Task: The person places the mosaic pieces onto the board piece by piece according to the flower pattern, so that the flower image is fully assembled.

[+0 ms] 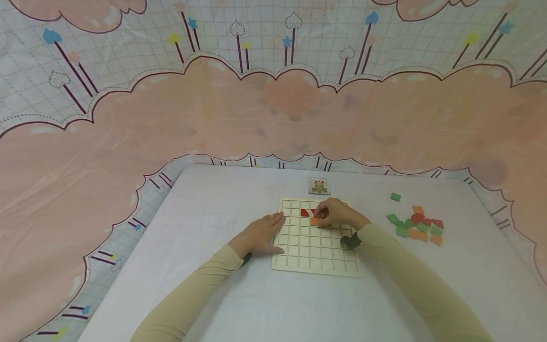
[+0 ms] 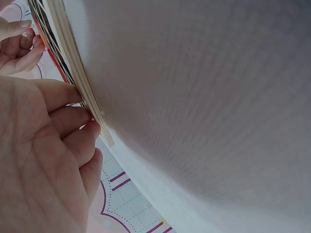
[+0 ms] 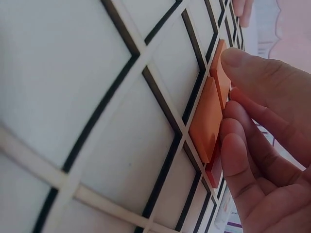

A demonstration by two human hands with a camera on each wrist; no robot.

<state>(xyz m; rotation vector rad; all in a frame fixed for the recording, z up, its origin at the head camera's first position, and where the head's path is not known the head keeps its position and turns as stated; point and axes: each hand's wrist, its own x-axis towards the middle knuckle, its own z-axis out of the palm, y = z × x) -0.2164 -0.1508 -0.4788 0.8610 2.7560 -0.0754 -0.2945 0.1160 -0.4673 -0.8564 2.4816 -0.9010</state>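
A pale wooden grid board [image 1: 309, 252] lies on the table. On its left edge rests my left hand [image 1: 261, 233], fingers extended; the left wrist view shows the fingertips against the board's edge [image 2: 81, 82]. My right hand [image 1: 335, 213] is over the upper part of the grid, thumb and fingers bent. It pinches an orange tile [image 3: 221, 73], partly hidden by the fingers. Beside that tile, another orange tile [image 3: 206, 121] sits at a cell. A red quarter-round tile [image 1: 305, 213] lies in the grid, and a second red piece [image 1: 313, 211] is partly covered by the hand.
Right of the board lie several loose green, red and orange tiles [image 1: 422, 228], with a single green tile [image 1: 395, 196] farther back. Behind the board is a small pattern card [image 1: 319, 186]. A patterned cloth [image 1: 273, 114] hangs beyond the white table [image 1: 213, 204].
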